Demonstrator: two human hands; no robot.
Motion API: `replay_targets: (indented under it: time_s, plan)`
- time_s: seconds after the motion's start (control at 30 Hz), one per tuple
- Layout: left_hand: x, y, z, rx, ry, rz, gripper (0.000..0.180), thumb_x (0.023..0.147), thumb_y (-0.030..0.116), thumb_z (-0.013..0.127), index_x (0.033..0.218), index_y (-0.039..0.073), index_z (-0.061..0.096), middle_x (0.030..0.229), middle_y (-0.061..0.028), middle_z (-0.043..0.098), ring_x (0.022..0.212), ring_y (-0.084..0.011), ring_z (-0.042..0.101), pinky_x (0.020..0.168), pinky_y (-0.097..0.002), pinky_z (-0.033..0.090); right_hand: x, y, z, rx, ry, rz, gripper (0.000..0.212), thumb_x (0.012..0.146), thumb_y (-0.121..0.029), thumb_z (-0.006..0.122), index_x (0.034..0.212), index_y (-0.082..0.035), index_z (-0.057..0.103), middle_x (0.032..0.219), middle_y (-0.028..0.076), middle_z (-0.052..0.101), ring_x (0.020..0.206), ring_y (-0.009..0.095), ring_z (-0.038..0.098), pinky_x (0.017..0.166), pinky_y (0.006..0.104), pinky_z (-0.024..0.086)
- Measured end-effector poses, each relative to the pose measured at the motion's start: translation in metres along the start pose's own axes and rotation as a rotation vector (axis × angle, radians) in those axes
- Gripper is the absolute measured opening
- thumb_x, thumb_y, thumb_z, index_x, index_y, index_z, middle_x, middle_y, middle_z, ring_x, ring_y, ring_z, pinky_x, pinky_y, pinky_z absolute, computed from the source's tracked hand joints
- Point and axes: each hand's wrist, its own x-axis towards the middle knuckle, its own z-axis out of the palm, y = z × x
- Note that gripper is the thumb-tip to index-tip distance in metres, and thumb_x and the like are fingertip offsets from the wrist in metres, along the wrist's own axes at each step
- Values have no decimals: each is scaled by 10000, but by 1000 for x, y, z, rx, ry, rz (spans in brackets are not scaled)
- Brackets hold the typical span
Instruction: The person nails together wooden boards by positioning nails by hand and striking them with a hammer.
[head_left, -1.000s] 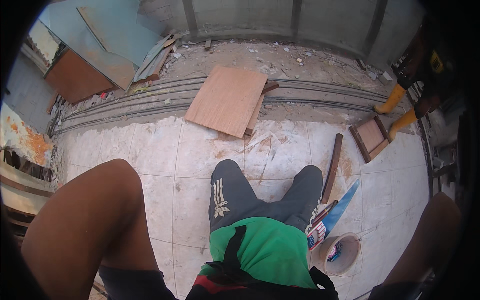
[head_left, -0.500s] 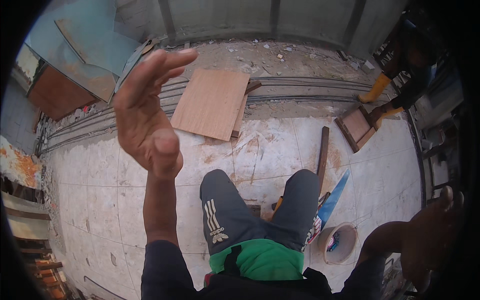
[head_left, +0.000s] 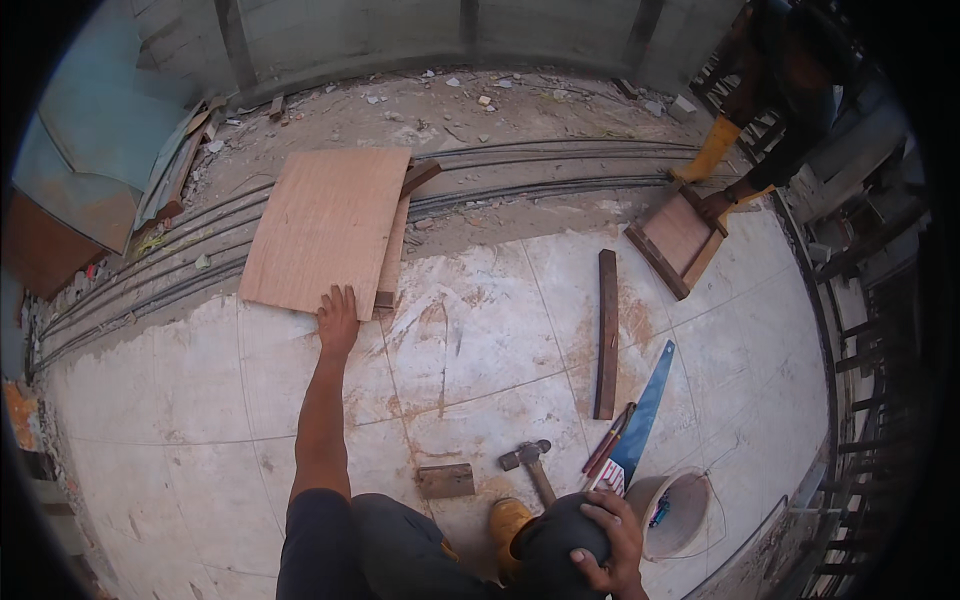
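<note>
My left hand (head_left: 339,320) is at the near edge of a square plywood board (head_left: 325,225), its fingers over the top and its thumb out of sight. This board lies tilted over another wooden piece whose dark battens stick out on the right. My right hand (head_left: 612,545) rests on my bent right knee, fingers and thumb apart, holding nothing. A hammer (head_left: 527,457) lies by that knee. Beside it are a blue-bladed handsaw (head_left: 650,410), slim pencil-like tools (head_left: 609,440) and a pale bucket (head_left: 681,515) with small blue items. A short wood block (head_left: 445,481) lies left of the hammer.
A long dark batten (head_left: 606,335) lies on the tiled floor. At the far right a person in yellow boots (head_left: 712,150) reaches down to a framed wooden panel (head_left: 680,240). Long thin bars (head_left: 560,187) and rubble run along the far side. Glass-like sheets (head_left: 85,120) lean at left.
My left hand has come down from mid-air to the plywood board's edge. My right hand has moved in from the far right to my knee. The view has shifted.
</note>
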Motion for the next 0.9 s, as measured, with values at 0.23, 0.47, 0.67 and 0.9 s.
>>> replay_targets:
  time_s: [0.23, 0.47, 0.67, 0.9]
  plan:
    - [37, -34, -55, 155, 368, 171, 444, 852, 79, 603, 1267, -69, 552, 1242, -223, 601, 1129, -358, 615, 919, -419, 536, 8, 9, -5, 11, -33, -43, 509, 822, -282, 696, 1249, -13, 629, 1267, 228, 592, 1205, 405, 556, 1041, 489, 412]
    - [21, -151, -230, -188, 524, -33, 114, 893, 86, 599, 988, 47, 549, 930, -157, 681, 849, -345, 681, 699, -459, 533, 9, 29, 15, 41, -57, -159, 523, 756, -312, 727, 1149, 25, 652, 1187, 238, 627, 1135, 399, 604, 997, 471, 467]
    - [-82, -210, -328, -474, 725, -135, 165, 902, 157, 673, 994, 42, 601, 855, -178, 672, 679, -356, 640, 632, -393, 507, -6, 20, 16, 38, -35, -182, 517, 761, -316, 710, 1142, 29, 650, 1193, 250, 616, 1135, 411, 595, 994, 473, 456]
    - [-198, -235, -335, -867, 1031, -360, 234, 1032, 246, 571, 1000, 19, 613, 958, -38, 626, 894, -102, 545, 826, -254, 444, -6, 16, 39, 130, -68, -273, 484, 777, -278, 739, 1135, 27, 624, 1198, 241, 596, 1133, 440, 568, 984, 510, 449]
